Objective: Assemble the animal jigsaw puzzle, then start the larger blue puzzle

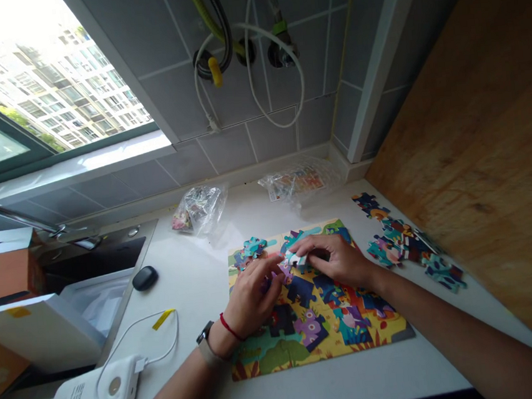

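Note:
A colourful jigsaw puzzle board (317,339) lies on the white counter in front of me, partly filled with pieces. Both hands rest over its upper middle. My right hand (340,260) pinches a small teal and white puzzle piece (295,259) against the board. My left hand (255,291), with a watch and a red string at the wrist, has its fingers curled, fingertips touching the board right beside that piece. A few joined pieces (252,248) sit at the board's top left corner.
Loose puzzle pieces (406,245) lie to the right near a wooden panel (477,141). Two clear plastic bags (198,209) (299,180) sit by the tiled wall. A white power bank (91,395) with cable, a black mouse (145,277) and a sink (89,267) are at left.

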